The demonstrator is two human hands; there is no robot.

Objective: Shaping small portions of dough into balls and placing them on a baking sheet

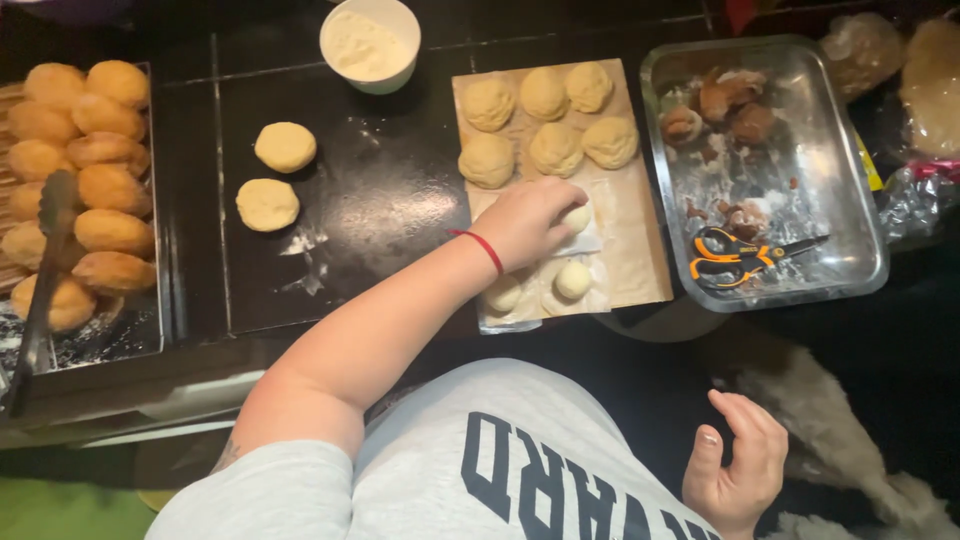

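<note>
Dough work approx. half done: six shaped rounds (548, 120) on paper, three small dough balls (573, 280) left — left hand (525, 222) pinching one ball (577, 216), right hand (738, 470) open, empty.

You're in a kitchen: dough balls (548, 120) on paper, fried buns (85, 180), flour bowl (369, 43), black counter (380, 200).

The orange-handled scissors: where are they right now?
In the head view, the scissors lie at the right, in the near end of the metal tray, beyond the empty right hand.
</note>
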